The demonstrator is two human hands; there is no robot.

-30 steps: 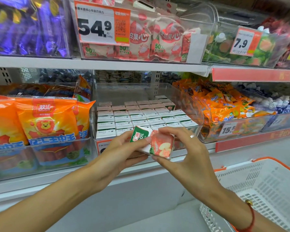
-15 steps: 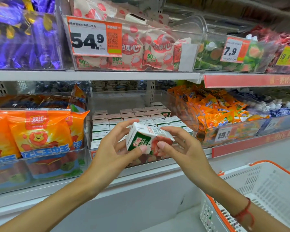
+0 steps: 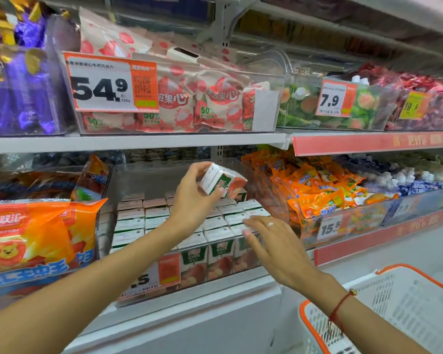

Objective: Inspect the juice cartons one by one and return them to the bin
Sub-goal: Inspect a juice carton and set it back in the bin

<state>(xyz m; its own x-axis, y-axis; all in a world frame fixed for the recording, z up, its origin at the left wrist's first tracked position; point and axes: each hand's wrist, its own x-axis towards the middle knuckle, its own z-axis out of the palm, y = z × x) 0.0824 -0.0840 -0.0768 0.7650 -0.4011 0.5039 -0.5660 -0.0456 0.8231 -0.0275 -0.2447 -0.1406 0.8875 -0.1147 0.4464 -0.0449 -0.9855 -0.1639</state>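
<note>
Holding one juice carton (image 3: 219, 182) tilted above the bin (image 3: 271, 200), left hand (image 3: 192, 200) likely returning it; right hand (image 3: 274, 241), fingers relaxed and empty, reaches front-row cartons (image 3: 215, 249) at 5 o'clock, probably for next pick.

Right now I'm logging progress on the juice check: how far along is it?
Done: cannot tell how many have been checked; the bin holds near-full rows of cartons. In hand: the left hand grips one carton above the back rows, apparently being returned. The right hand rests open at the front row. Left: set this carton down and inspect the others.
</note>
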